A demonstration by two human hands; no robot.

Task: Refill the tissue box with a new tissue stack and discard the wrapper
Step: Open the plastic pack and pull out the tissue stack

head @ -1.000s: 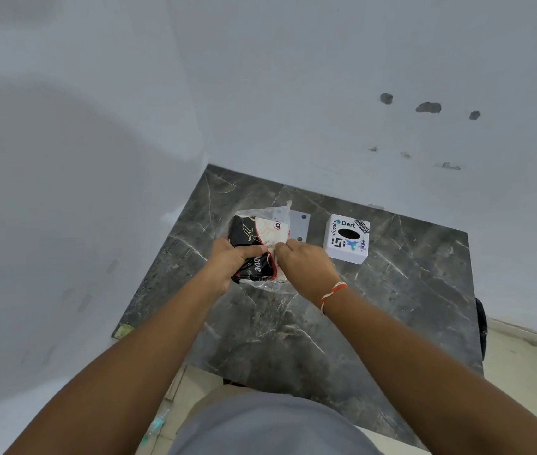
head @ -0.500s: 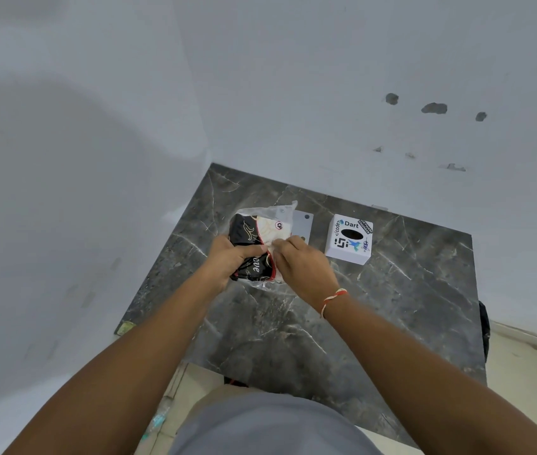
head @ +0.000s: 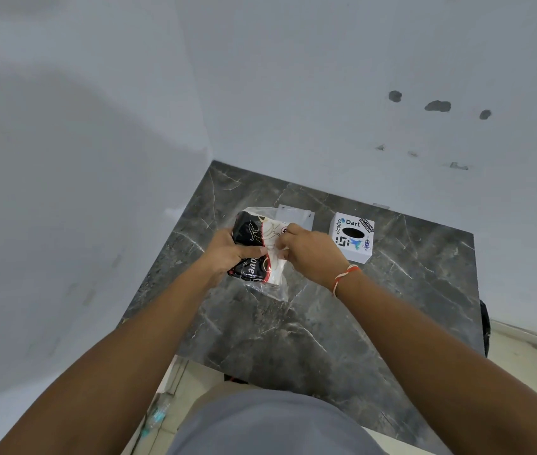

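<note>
A wrapped tissue pack (head: 251, 247), black, red and cream under clear plastic, is held just above the dark marble table (head: 326, 323). My left hand (head: 227, 254) grips its black left side. My right hand (head: 313, 254) pinches the clear wrapper at the pack's cream right side. A loose flap of clear plastic hangs below the pack. The white cube tissue box (head: 352, 236), covered in stickers and with a dark oval slot on top, stands on the table to the right of my hands.
A flat white plate (head: 296, 215) lies on the table behind the pack. White walls close the table in at the left and back. Tiled floor shows below the near edge, with a plastic bottle (head: 157, 413) on it.
My right hand has shifted slightly right and up along the wrapper, stretching the clear plastic out. The pack stays in my left hand; the box has not moved.
</note>
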